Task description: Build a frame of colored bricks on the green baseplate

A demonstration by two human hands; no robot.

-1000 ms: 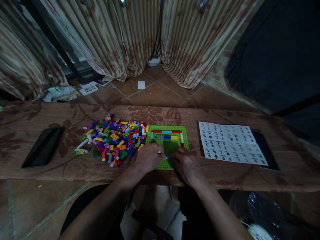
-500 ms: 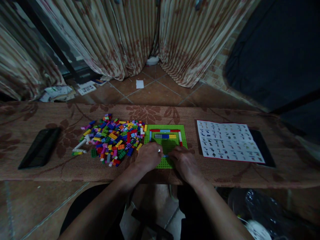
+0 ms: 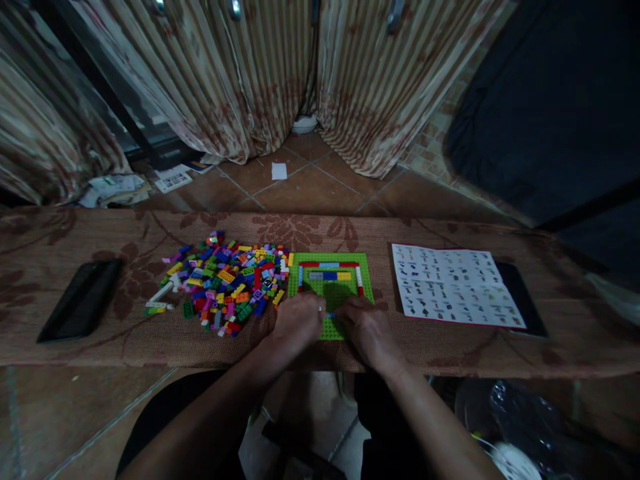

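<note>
A green baseplate (image 3: 370,287) lies on the cloth-covered bench, bearing a frame of red, white and light blue bricks (image 3: 329,265). Inside that frame runs a row of grey, blue and yellow bricks (image 3: 331,275). My left hand (image 3: 300,317), with a ring on one finger, is closed over the plate's lower left part. Opposite it, my right hand (image 3: 364,327) has its fingers bent together on the lower right part. A bit of blue shows between the fingertips; what either hand grips is hidden. Loose mixed bricks (image 3: 225,275) are heaped left of the plate.
A black phone (image 3: 81,300) lies at the far left of the bench (image 3: 135,347). To the right, a printed sheet (image 3: 455,283) partly covers a dark flat device (image 3: 520,300). Striped curtains (image 3: 250,80) hang beyond, and papers (image 3: 173,179) lie on the floor.
The whole view has shifted very slightly. Both hands stay on the lower part of the baseplate, with only a slight change in the fingers.
</note>
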